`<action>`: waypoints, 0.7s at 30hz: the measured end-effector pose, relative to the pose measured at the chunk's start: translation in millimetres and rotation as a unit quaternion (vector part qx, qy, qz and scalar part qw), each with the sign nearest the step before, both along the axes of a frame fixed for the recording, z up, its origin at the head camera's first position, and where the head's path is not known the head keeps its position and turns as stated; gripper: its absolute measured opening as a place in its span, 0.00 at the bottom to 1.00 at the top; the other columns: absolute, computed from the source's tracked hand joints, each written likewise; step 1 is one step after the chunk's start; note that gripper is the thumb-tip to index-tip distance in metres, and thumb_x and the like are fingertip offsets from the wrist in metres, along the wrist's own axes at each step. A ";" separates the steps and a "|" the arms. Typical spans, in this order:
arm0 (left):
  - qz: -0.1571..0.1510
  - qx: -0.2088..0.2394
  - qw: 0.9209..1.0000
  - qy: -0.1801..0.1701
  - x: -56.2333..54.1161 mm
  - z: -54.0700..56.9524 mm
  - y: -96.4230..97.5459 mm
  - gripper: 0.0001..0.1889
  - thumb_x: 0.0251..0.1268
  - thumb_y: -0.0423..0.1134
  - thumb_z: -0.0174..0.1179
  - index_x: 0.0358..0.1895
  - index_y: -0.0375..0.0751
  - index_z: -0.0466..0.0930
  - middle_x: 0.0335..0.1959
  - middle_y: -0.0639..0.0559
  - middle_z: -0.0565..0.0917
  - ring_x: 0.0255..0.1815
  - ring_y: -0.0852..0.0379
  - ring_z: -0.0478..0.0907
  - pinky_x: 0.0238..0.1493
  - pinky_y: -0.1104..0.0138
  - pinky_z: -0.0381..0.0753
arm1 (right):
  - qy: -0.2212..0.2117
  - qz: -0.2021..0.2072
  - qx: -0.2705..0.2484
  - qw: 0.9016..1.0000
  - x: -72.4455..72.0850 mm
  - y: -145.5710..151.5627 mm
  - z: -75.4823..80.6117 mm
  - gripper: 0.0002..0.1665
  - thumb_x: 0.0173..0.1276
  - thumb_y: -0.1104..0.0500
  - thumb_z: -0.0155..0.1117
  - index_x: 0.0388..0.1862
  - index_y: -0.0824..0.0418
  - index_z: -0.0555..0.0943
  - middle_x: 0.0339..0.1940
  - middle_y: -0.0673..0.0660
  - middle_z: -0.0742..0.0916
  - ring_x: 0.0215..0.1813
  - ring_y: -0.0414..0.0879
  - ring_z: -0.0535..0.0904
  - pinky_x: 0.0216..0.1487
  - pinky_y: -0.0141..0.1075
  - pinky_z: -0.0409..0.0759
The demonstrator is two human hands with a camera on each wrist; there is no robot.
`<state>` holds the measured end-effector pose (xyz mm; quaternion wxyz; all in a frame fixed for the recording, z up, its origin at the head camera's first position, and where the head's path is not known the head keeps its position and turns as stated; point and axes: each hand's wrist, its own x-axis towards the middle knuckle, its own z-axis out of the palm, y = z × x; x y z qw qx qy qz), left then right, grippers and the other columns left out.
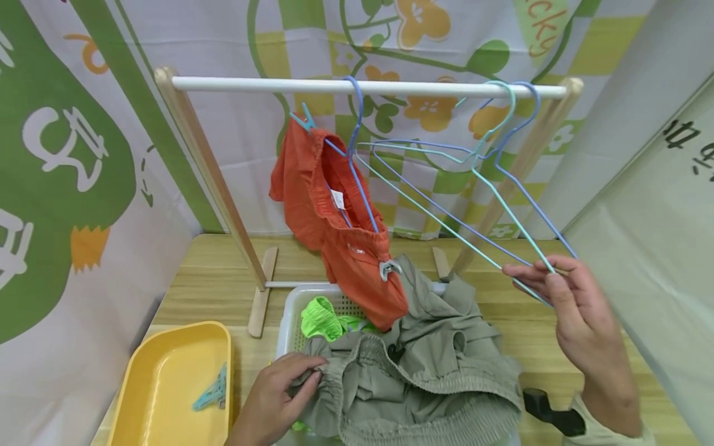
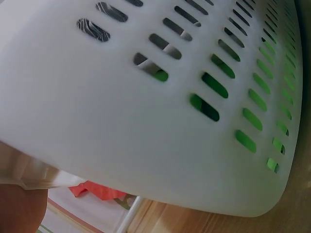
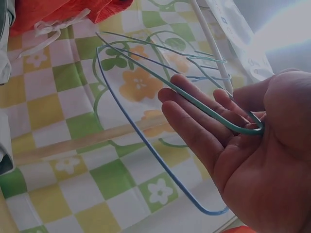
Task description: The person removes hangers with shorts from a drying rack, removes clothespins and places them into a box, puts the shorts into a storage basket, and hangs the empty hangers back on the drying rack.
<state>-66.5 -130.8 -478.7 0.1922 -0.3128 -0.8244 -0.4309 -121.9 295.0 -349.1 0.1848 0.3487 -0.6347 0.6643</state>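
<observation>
My left hand point(image 1: 276, 396) pinches the elastic waistband of grey-green pants point(image 1: 446, 353), which lie bunched over a white basket point(image 1: 284, 331). The lower corner of a mint-green hanger point(image 1: 524, 233) is held between the thumb and fingers of my right hand point(image 1: 586, 319); its hook stays over the rack's rod. In the right wrist view, the hanger point(image 3: 194, 101) crosses the palm beneath the thumb. Beside it hangs a bare blue hanger point(image 3: 146, 141). Orange shorts point(image 1: 357, 272) hang from another blue hanger point(image 1: 359, 114), with a teal clip point(image 1: 305, 121) and a pale clip point(image 1: 390, 268) at the waistband.
The rack has a white rod point(image 1: 268, 85) on wooden legs point(image 1: 214, 179). Bright green cloth point(image 1: 320, 319) lies inside the basket. At left stands a yellow tray point(image 1: 162, 384) with teal clips point(image 1: 213, 393). A patterned curtain point(image 1: 223, 37) hangs behind.
</observation>
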 end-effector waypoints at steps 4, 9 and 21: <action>0.000 -0.002 1.000 -0.007 -0.8 1.3 0.4 0.17 0.66 0.28 0.68 0.54 0.49 0.86 0.46 0.59 0.87 0.46 0.59 0.84 0.50 0.73 0.79 | -0.016 0.006 -0.012 1.000 4.0 4.2 -2.8 0.19 0.76 0.83 0.35 0.63 0.92 0.60 0.59 0.76 0.82 0.62 0.58 0.82 0.62 0.41 0.79; -0.006 -0.003 1.000 0.001 -3.2 2.1 -0.5 0.16 0.66 0.27 0.67 0.54 0.48 0.86 0.45 0.57 0.87 0.45 0.59 0.84 0.51 0.73 0.78 | -0.071 -0.048 0.054 0.995 15.5 12.2 -20.2 0.25 0.75 0.83 0.43 0.70 0.85 0.62 0.65 0.71 0.81 0.65 0.52 0.80 0.62 0.36 0.78; -0.017 -0.005 1.000 -0.005 -11.6 0.5 -0.3 0.16 0.67 0.28 0.67 0.54 0.47 0.86 0.47 0.57 0.87 0.46 0.58 0.84 0.51 0.72 0.79 | -0.241 -0.095 0.419 0.870 29.6 15.6 -62.8 0.46 0.78 0.53 0.64 0.85 0.59 0.52 0.79 0.68 0.65 0.70 0.71 0.69 0.64 0.51 0.75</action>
